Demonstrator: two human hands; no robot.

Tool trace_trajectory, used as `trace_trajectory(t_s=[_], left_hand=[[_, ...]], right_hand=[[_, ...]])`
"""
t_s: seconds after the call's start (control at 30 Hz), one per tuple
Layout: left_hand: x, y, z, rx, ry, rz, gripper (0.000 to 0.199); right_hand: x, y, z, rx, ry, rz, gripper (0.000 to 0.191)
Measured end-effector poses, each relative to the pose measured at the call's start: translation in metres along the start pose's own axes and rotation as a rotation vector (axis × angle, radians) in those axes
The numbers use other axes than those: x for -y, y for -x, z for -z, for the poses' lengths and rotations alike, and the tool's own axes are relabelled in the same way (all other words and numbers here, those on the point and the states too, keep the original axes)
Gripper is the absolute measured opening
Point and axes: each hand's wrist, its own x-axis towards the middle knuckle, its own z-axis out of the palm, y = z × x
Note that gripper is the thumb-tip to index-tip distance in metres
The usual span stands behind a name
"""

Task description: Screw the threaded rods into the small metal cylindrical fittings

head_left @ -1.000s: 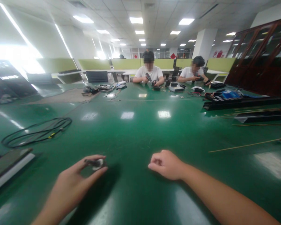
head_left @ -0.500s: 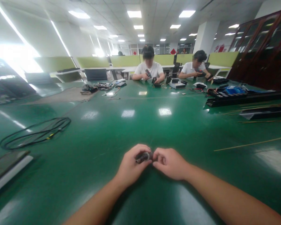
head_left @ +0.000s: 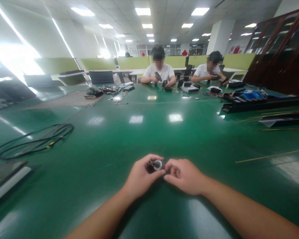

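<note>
One small part [head_left: 158, 165] pinched in left hand [head_left: 143, 173]; right hand [head_left: 183, 176] half-curled alongside.

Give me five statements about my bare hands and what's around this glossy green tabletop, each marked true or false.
1. The left hand holds a small dark part with a pale ring. True.
2. A coiled black cable with a yellow band lies on the right. False: it lies on the left of the glossy green tabletop.
3. The right hand holds that cable. False: it is curled close by the part; contact is unclear.
4. A person in a white shirt across the tabletop holds a dark drill-like tool. True.
5. Thin yellowish rods lie on the right. True.
</note>
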Motion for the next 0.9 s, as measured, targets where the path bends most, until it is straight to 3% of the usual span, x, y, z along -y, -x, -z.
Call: trace_trajectory(t_s=[0.17, 0.4, 0.6, 0.9], left_hand=[[-0.0013, 0.0008, -0.0003, -0.009, -0.028, -0.018, 0.027], [-0.0014, 0.0004, 0.0003, 0.009, -0.066, -0.153, 0.024], [-0.0018, 0.0024, -0.0005, 0.095, -0.093, -0.203, 0.026], [0.0000, 0.0032, 0.0001, 0.150, -0.131, -0.244, 0.036]], right_hand=[[0.0011, 0.0000, 0.0010, 0.001, 0.011, 0.013, 0.010], [0.0008, 0.0011, -0.0006, -0.029, -0.064, 0.003, 0.003], [-0.0014, 0.0005, -0.0007, -0.152, -0.142, -0.033, 0.024], [-0.0002, 0.0024, -0.0021, -0.148, -0.245, -0.024, 0.038]])
